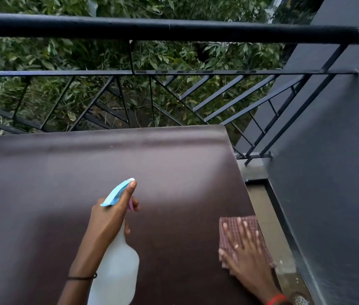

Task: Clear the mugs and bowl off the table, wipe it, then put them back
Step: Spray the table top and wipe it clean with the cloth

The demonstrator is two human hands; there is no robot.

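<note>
A dark brown table fills the lower half of the view. My left hand grips the neck of a translucent white spray bottle with a light blue head, held above the table's middle with the nozzle pointing away from me. My right hand lies flat with spread fingers on a reddish-brown checked cloth at the table's right edge. A pale misty patch shows on the tabletop beyond the nozzle. No mugs or bowl are in view.
A black metal railing runs close behind the table's far edge, with green foliage beyond it. A dark grey wall stands to the right, with a narrow strip of tiled floor between it and the table.
</note>
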